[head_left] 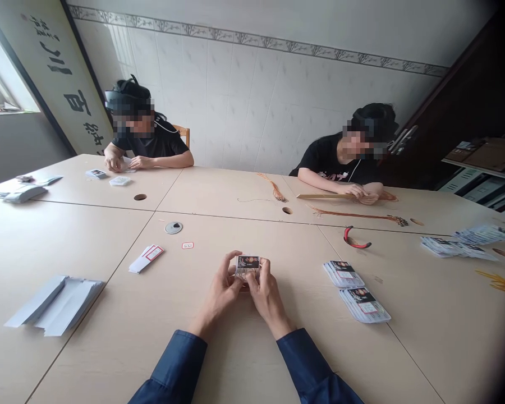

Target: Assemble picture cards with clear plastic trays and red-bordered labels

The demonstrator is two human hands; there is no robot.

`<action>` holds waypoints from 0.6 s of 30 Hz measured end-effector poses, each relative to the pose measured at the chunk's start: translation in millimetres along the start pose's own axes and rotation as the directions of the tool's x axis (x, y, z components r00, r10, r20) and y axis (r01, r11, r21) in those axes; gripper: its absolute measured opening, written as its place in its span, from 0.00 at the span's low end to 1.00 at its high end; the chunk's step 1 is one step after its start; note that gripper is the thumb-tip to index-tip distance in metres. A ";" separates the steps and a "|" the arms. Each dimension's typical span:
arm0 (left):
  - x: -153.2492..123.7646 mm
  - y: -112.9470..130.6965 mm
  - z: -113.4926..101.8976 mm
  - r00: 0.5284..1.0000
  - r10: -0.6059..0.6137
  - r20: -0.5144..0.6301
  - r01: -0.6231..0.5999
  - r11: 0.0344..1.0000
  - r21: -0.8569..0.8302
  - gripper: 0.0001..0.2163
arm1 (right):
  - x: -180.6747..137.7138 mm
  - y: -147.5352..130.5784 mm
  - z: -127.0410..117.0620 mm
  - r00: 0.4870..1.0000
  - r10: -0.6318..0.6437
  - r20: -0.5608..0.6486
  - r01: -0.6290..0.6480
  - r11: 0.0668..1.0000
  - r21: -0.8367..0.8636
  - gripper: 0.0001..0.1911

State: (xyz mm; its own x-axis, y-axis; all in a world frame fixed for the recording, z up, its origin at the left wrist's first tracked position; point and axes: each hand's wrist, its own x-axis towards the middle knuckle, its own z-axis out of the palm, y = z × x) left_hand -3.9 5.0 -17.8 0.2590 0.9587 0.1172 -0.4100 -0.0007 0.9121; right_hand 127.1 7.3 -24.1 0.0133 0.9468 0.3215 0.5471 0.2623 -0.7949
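Between my two hands, a small flat packet (248, 262) with a black printed label is held upright above the table. My left hand (224, 286) grips its left edge, thumb on the near side. On the right edge, my right hand (267, 289) has its fingers closed, thumb pressed to the front. Fingers cover the packet's lower part. To the right lie two fanned stacks of similar packets (364, 306) with black labels and red-framed stickers. Left of my hands are a few white strips (147, 258) with a red-framed label and a single small red-framed sticker (187, 245).
White folded papers (67, 300) lie at left. A round metal lid (174, 228) and red-black pliers (356, 238) are beyond my hands. More packets (458, 247) and yellow strands (500, 281) lie far right. Two people (151, 146) work across the table, one near orange-brown cords (357, 215).
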 end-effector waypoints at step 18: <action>-1.3 4.8 1.6 1.000 -0.017 0.014 0.017 1.000 -0.022 0.22 | -0.5 -2.5 -0.9 0.999 0.016 0.034 -0.018 0.998 0.053 0.09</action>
State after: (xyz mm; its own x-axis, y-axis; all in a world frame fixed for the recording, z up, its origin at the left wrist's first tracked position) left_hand -4.8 3.4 -13.0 0.2777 0.9547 0.1072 -0.4246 0.0219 0.9051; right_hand 126.5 6.1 -21.9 -0.0061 0.9566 0.2915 0.5015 0.2551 -0.8267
